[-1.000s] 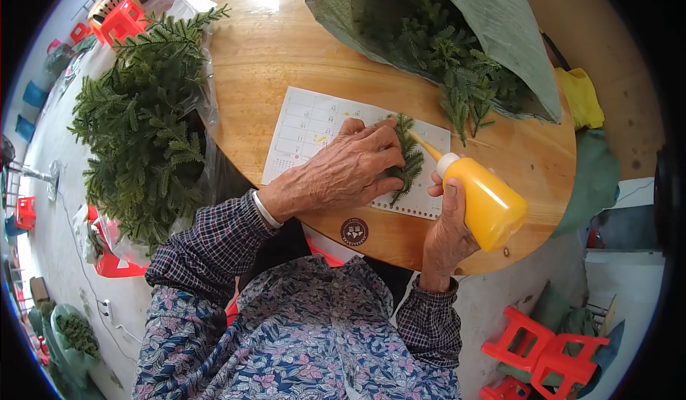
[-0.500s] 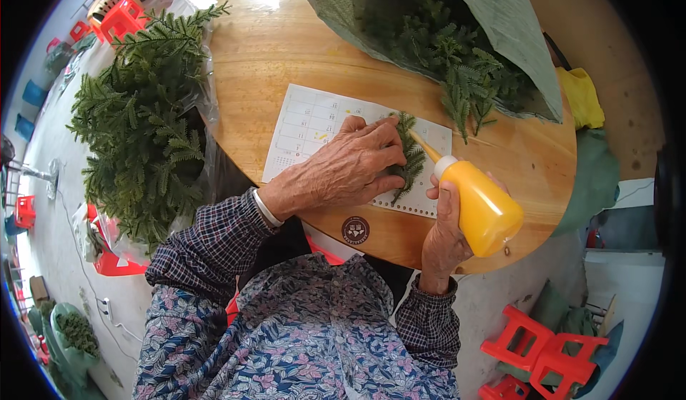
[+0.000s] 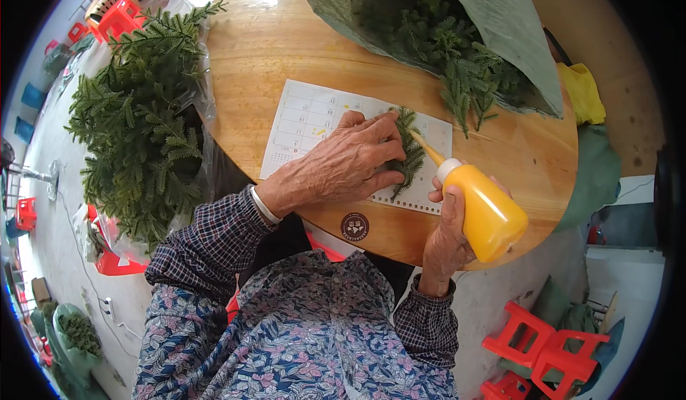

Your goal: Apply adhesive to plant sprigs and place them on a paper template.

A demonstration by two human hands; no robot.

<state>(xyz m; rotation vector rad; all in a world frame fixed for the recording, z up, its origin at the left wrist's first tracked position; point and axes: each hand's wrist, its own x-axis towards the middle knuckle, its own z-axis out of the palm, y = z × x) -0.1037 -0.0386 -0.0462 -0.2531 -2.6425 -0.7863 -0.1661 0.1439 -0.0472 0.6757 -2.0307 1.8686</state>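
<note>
A small green fir sprig [image 3: 407, 155] lies on a white calendar page [image 3: 289, 128] on the wooden table. My left hand [image 3: 350, 158] is bent over the page, its fingertips and thumb gripping the sprig's left side and partly hiding it. In my right hand [image 3: 449, 234] is a squeeze bottle [image 3: 491, 210] with yellow contents, a white collar and a long pointed nozzle. The nozzle tip reaches the sprig's upper right side; whether they touch, I cannot tell. My right fingers wrap behind the bottle, with the thumb on its near side.
A big bundle of fir branches [image 3: 136, 135] in clear plastic stands left of the table [image 3: 250, 50]. An open green woven sack [image 3: 493, 14] with more fir branches [image 3: 464, 71] lies at the far right. Red stools [image 3: 525, 336] stand on the floor at the lower right.
My right hand and the bottle have shifted very slightly right and down. My left hand keeps its hold on the sprig almost unmoved.
</note>
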